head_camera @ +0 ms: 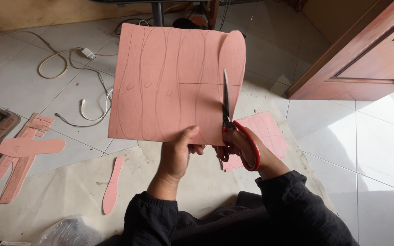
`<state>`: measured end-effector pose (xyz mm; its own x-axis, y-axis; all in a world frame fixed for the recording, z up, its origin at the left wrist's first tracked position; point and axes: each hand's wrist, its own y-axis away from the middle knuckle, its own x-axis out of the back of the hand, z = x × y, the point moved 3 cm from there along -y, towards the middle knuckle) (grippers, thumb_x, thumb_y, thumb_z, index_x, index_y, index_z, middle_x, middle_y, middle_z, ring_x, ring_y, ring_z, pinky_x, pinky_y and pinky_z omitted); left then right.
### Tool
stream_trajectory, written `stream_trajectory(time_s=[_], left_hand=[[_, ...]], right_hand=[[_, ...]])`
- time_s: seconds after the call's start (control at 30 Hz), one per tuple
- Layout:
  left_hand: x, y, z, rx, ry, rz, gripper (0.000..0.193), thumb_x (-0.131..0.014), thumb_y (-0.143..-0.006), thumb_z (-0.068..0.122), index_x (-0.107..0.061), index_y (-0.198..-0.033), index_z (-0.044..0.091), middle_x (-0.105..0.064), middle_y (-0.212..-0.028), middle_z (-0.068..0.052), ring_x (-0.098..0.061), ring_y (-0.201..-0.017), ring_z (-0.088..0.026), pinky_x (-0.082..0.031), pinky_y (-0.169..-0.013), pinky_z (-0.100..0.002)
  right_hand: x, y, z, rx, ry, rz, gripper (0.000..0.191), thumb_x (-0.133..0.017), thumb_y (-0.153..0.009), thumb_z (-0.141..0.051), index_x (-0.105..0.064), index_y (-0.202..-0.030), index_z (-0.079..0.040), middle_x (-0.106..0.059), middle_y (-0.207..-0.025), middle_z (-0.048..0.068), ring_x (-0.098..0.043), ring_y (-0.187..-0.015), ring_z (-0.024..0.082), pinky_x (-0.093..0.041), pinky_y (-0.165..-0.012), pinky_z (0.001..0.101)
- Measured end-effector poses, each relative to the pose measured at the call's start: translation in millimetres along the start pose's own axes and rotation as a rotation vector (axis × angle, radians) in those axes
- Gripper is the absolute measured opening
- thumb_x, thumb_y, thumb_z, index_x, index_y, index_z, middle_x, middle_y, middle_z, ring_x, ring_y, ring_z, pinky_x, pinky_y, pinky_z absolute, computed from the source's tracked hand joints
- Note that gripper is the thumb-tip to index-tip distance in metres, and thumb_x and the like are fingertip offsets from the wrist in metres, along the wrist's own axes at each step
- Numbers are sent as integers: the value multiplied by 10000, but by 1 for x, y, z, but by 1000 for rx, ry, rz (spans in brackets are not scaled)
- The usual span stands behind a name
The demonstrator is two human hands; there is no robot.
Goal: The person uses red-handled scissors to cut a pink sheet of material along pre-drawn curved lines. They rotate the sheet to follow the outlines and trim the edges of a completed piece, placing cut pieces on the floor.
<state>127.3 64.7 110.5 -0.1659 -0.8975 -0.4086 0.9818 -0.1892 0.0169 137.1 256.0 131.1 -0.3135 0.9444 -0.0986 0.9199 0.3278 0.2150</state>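
While left hand [176, 152] pinches pink sheet [169, 86], right hand [242, 146] grips scissors [228, 109], blades pointing away.

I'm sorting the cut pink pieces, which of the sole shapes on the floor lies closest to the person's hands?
The narrow pink sole lying alone on the beige sheet, just left of the left hand. The wider soles sit farther left beside the pink strips.

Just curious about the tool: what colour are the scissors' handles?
Red, on the scissors in the right hand, seen in the head view.

Pink cut-out soles [31, 146] and strips [18, 171] on tiles, white cable [85, 111], wooden door [365, 59].
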Motion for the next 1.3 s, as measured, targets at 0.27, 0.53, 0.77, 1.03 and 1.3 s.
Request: stream_trajectory(time_s=[0.27,0.53,0.77,1.03,1.3], left_hand=[[-25,12,-4,99,139,30,228,-654,-935,255,-686,-932,29,-669,-780,-53,-583,-586,-139,-475,-545,-282],[-25,12,-7,40,-13,-10,296,-614,-962,327,-712,-938,49,-648,-744,-29,-584,-593,-119,-442,-558,-268],[-26,14,-10,-1,-21,6,331,-596,-987,328,-704,-914,24,-664,-746,-42,-574,-580,-126,-432,-560,-268],[-39,20,-7,-56,27,-40,375,-541,-1018,328,-697,-933,-3,-732,-792,-109,-538,-576,-134,-441,-542,-275],[-37,23,-5,-82,-60,-35,404,-463,-1030,339,-702,-970,18,-750,-845,-93,-643,-660,-122,-457,-541,-265]], right_hand=[[17,2,14,286,136,23,390,-449,-1004,-317,-643,-970,20,-662,-776,97,-634,-691,179,-517,-636,321],[21,-3,14,138,299,188,330,-447,-999,-233,-625,-916,32,-662,-709,107,-639,-617,182,-521,-580,314],[18,2,7,186,324,191,438,-468,-1023,-351,-633,-896,34,-666,-692,100,-641,-593,170,-516,-546,314],[12,2,1,110,379,278,328,-595,-953,-296,-665,-892,19,-701,-694,98,-649,-565,160,-521,-498,291],[7,6,-5,150,380,263,355,-555,-984,-291,-638,-843,24,-652,-660,92,-611,-535,146,-496,-478,286]])
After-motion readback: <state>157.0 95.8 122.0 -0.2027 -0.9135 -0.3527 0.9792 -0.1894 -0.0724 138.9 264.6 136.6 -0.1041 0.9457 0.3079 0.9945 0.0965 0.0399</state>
